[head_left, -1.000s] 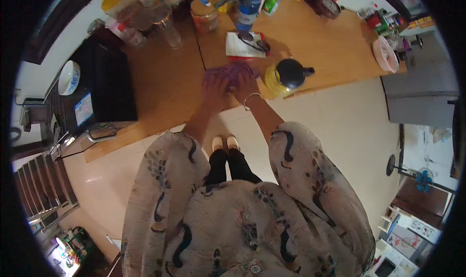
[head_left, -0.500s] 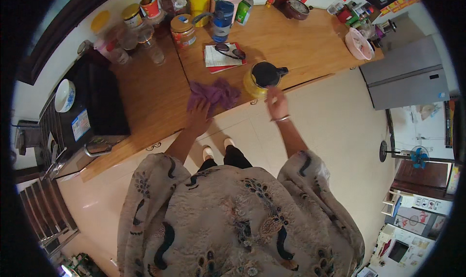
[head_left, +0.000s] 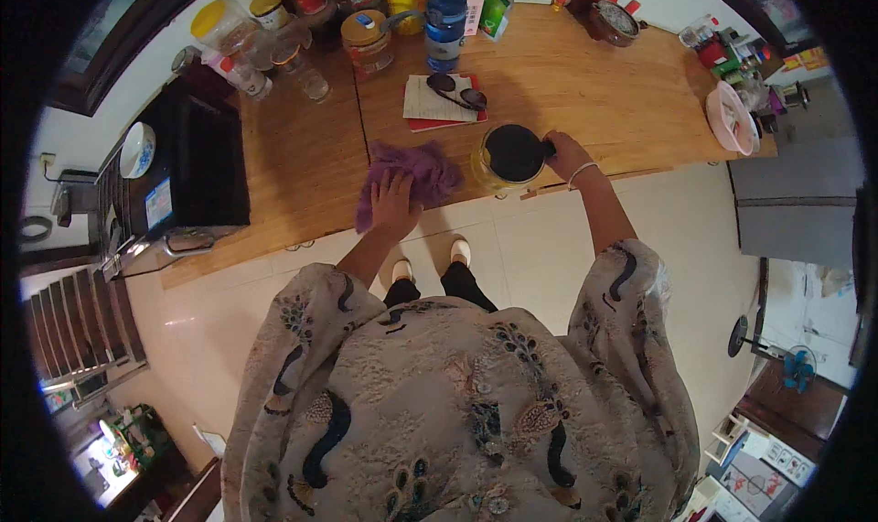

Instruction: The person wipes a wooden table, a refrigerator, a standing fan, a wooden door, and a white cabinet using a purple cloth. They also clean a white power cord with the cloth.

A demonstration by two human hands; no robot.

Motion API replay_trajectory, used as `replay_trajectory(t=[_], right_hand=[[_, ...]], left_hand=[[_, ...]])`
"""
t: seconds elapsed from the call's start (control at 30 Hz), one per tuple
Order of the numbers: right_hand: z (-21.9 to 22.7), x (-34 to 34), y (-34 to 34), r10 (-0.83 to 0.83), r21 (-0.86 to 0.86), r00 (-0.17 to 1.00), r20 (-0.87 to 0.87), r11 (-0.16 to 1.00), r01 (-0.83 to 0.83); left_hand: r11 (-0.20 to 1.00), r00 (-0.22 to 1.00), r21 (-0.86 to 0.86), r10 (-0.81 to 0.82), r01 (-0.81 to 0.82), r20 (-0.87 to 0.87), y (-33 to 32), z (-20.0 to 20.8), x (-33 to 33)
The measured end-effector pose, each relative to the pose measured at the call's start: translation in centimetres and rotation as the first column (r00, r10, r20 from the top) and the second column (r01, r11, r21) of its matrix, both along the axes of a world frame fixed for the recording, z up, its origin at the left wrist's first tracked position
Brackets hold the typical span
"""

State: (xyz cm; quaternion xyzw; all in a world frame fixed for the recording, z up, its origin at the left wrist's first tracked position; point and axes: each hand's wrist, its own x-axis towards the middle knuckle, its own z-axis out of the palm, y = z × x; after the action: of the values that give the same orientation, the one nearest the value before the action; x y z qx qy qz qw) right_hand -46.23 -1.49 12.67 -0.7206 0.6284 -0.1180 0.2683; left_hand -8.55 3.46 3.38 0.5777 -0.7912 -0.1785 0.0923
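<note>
A crumpled purple cloth [head_left: 434, 165] lies near the front edge of the wooden table. My left hand [head_left: 395, 206] rests on the cloth's near side, its fingers stretched out and spread over the fabric. To the right of the cloth, a see-through yellowish jug [head_left: 487, 176] with a black lid and handle stands upright on the tabletop. Fingers of my right hand [head_left: 569, 156] are closed round the jug's black handle. Beyond the jug, dark sunglasses [head_left: 457, 92] lie on a sheet of paper [head_left: 425, 101] over something red.
A blue water bottle [head_left: 445, 42] and a lidded jar [head_left: 368, 42] stand farther back. Several glass jars [head_left: 224, 30] crowd the back left. A black oven [head_left: 201, 170] carrying a white bowl [head_left: 138, 150] is at left. A pink basket [head_left: 732, 118] sits at the right end.
My right hand has moved rightward from the jug's front and has taken hold of its handle. My left hand stays on the purple cloth. The whole view has shifted slightly.
</note>
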Motion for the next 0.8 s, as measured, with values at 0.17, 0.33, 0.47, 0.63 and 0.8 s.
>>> replay_trajectory(t=[0.17,0.33,0.47,0.63,0.8], right_hand=[[0.1,-0.9,0.3,0.052,-0.066,0.998,0.041,0.997,-0.049],[-0.3,-0.2,0.9,-0.026,-0.043,0.993,0.114,0.999,0.031],[-2.4,0.2,1.2,0.052,-0.157,0.991,0.12,0.987,-0.033],[0.4,6.6,-0.2,0.055,-0.144,0.988,0.144,0.989,-0.034],[-7.3,12.9,-5.3,0.121,-0.19,0.991,0.056,0.976,-0.108]], left_hand=[[0.996,1.0,-0.087,0.031,-0.03,0.002,0.1,-0.9,-0.6],[0.999,0.998,0.018,0.048,-0.049,0.038,-0.6,0.4,0.7],[0.964,0.973,0.148,0.205,-0.219,0.103,-0.8,0.4,3.8],[0.913,0.913,0.02,0.407,-0.407,0.016,0.0,0.2,10.7],[0.86,0.886,-0.216,0.434,-0.462,-0.163,-0.1,-2.2,17.0]])
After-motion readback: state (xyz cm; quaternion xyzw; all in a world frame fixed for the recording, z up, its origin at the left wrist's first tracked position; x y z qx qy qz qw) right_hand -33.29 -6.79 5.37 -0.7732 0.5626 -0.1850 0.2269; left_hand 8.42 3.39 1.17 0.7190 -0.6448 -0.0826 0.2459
